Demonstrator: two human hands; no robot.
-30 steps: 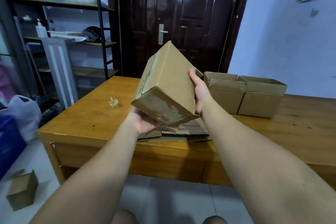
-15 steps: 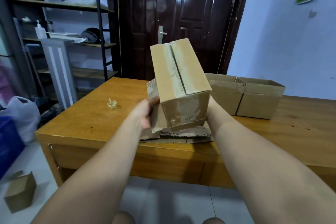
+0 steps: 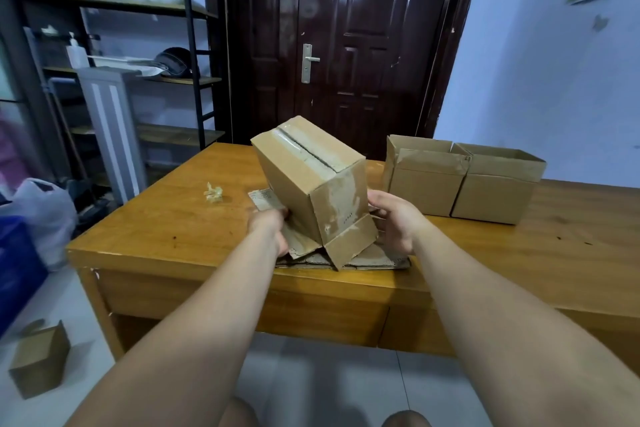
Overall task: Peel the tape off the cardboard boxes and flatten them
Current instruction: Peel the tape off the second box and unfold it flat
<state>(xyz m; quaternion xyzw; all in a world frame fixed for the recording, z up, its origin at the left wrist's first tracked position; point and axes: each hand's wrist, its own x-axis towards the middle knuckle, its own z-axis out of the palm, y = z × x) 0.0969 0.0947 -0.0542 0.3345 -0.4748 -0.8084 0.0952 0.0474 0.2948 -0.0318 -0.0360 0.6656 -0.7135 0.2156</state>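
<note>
The box (image 3: 308, 184) stood tilted on flattened cardboard (image 3: 384, 260) on the desk (image 3: 166, 229), tape (image 3: 304, 149) uppermost. The left hand (image 3: 268, 227) gripped its lower edge; the right hand (image 3: 394, 222) lay against its side, hold unclear. Steadying it before picking at a tape end seemed wise.

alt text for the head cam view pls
The left hand and right hand hold a taped cardboard box tilted over flattened cardboard at the near edge of a wooden table. Two open boxes sit to its right, a crumpled tape wad to its left.
</note>
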